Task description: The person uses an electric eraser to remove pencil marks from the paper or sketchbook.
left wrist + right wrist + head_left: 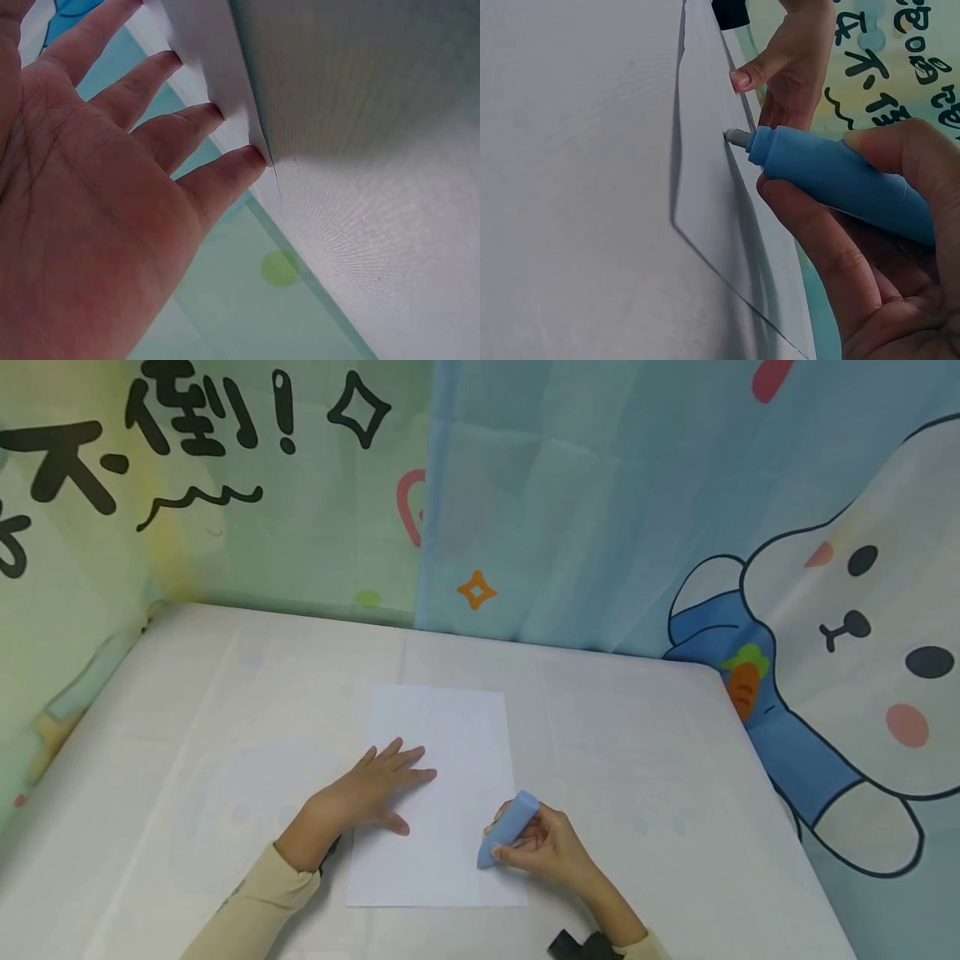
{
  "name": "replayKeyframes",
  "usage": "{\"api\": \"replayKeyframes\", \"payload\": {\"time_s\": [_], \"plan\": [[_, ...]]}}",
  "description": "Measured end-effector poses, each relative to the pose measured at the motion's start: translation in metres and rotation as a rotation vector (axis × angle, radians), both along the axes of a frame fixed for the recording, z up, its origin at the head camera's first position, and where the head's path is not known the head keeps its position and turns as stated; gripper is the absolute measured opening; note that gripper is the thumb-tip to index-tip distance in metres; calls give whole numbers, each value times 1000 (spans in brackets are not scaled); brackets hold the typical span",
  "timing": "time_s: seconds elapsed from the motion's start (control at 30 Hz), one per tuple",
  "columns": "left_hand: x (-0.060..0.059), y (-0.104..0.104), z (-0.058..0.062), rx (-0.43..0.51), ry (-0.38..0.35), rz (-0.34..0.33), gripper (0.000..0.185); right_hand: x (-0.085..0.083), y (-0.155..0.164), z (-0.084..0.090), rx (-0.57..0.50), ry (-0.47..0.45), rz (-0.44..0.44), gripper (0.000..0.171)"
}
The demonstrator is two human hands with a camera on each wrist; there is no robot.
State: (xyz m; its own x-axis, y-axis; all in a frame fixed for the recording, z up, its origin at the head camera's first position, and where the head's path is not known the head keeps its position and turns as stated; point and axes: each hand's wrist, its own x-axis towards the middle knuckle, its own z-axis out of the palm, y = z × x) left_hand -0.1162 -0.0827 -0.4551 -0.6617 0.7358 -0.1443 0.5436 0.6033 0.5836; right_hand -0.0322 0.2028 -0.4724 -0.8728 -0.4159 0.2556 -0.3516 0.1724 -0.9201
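- A sheet of paper [442, 793] is pinned flat under the spread left hand [371, 793].
- A blue marker [508, 829] is gripped by the right hand [547, 847], tip touching the sheet's near right part, barrel slanting away.

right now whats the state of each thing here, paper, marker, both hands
sheet of paper: lying flat on the white table, blank as far as the head view shows
blue marker: uncapped, grey tip touching the paper
left hand: fingers straight, pressing the paper flat
right hand: fingers curled round the marker
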Motion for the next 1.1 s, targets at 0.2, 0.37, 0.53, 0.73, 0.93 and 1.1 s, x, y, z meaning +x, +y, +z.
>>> {"api": "replayKeyframes", "payload": {"time_s": [0.2, 0.37, 0.53, 0.73, 0.93, 1.1], "plan": [[-1, 0, 0, 1, 3, -3, 76, -1, 1, 2, 8, 14, -16, 33], [-1, 0, 1, 7, -5, -2, 76, -2, -1, 3, 21, 10, -46, 32], [0, 0, 1, 7, -2, -2, 76, -3, 0, 3, 40, -2, -74, 31], [0, 1, 2, -3, 8, -4, 76, -1, 0, 5, 23, -37, -50, 31], [0, 2, 1, 1, -5, -2, 76, -2, 1, 3, 9, -14, -41, 32], [0, 1, 2, 2, -6, -1, 76, -1, 1, 3, -1, -15, -26, 32]]}}
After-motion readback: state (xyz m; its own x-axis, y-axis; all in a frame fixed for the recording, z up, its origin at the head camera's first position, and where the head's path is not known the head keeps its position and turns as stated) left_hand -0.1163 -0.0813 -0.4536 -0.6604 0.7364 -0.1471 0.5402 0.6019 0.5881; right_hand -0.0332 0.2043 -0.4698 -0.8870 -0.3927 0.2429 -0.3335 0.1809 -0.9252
